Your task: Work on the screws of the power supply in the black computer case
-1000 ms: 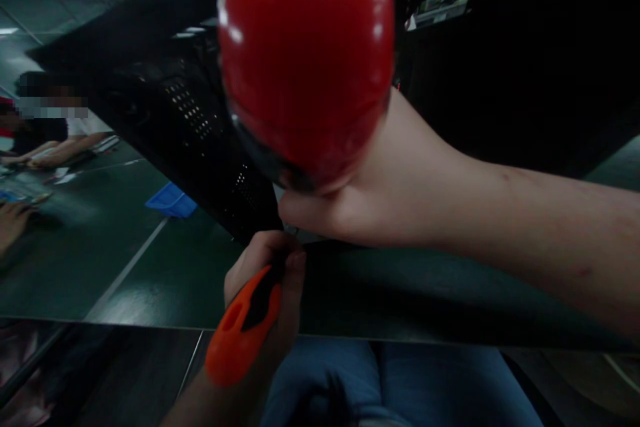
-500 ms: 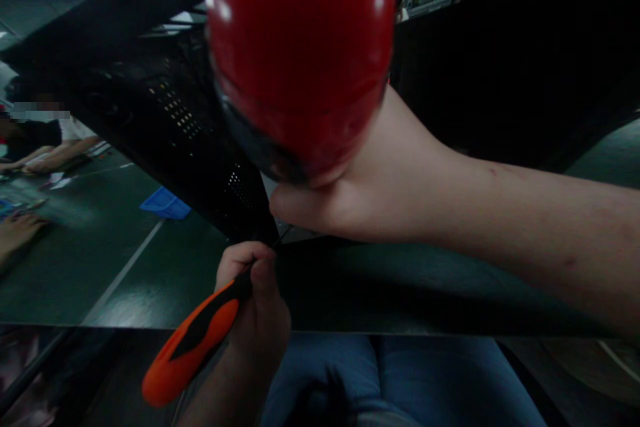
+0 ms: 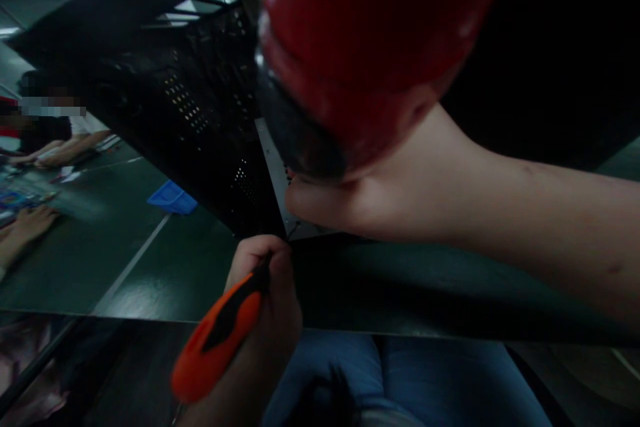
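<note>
My left hand [image 3: 273,287] comes up from below, closed round an orange and black screwdriver [image 3: 220,340]. Its tip end points at the lower corner of a black perforated case [image 3: 200,113], where a grey metal plate [image 3: 273,167] shows. My right hand [image 3: 380,200] reaches in from the right and is wrapped round the lower end of a big glossy red rounded object [image 3: 370,47] with a dark band. That object is very near the camera and hides the fingers and much of the case. The right thumb lies just above my left hand.
The case stands tilted on a dark green table [image 3: 400,287], whose front edge runs above my blue-trousered legs. A small blue tray [image 3: 171,197] lies at the left. Another person's hand [image 3: 30,223] and a seated person [image 3: 55,137] are at the far left.
The red object and my right hand have shifted right and closer to the camera. The screwdriver handle has swung a little more upright, with my left hand still at the case corner.
</note>
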Motion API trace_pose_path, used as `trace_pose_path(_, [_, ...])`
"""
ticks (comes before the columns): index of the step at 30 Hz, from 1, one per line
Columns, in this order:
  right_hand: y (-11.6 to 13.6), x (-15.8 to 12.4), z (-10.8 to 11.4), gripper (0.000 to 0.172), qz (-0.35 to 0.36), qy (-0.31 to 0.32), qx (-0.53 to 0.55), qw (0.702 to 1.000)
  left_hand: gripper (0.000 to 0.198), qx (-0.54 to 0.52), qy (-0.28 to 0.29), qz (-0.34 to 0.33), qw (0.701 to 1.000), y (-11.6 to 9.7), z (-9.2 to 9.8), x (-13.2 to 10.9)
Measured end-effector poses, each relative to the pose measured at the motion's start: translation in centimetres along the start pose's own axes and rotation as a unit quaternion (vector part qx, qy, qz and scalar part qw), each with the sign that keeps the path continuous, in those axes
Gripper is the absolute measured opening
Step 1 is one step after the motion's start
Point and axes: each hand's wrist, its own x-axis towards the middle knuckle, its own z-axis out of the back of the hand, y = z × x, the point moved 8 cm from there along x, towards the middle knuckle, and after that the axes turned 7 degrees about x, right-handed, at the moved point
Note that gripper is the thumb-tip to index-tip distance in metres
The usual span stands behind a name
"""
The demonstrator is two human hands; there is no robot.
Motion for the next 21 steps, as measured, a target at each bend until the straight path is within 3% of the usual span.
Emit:
trace_pose_path(4, [0.0, 0.5, -0.3, 0.017, -0.011, 0.011, -0.001, 1.0, 0.018, 0.04, 0.031, -0.075, 0.996, -1.8, -0.3, -0.5])
trace_pose_path(9, [0.2, 0.8, -0.3, 0.022, -0.008, 0.004, -0.011, 1.0, 0.017, 0.07, 0.043, -0.093, 0.992, -2.3, -0.4, -1.0])
trace_pose_path(14, [0.1, 0.5, -0.4, 0.016, -0.014, 0.008, 0.016, 1.0, 0.013, 0.08, 0.061, -0.104, 0.989, -2.4, -0.5, -1.3])
trace_pose_path(21, [0.7, 1.9, -1.3, 0.02, -0.015, 0.05, -0.07, 0.996, 0.015, 0.113, 0.069, -0.123, 0.983, -3.5, 0.1, -1.4])
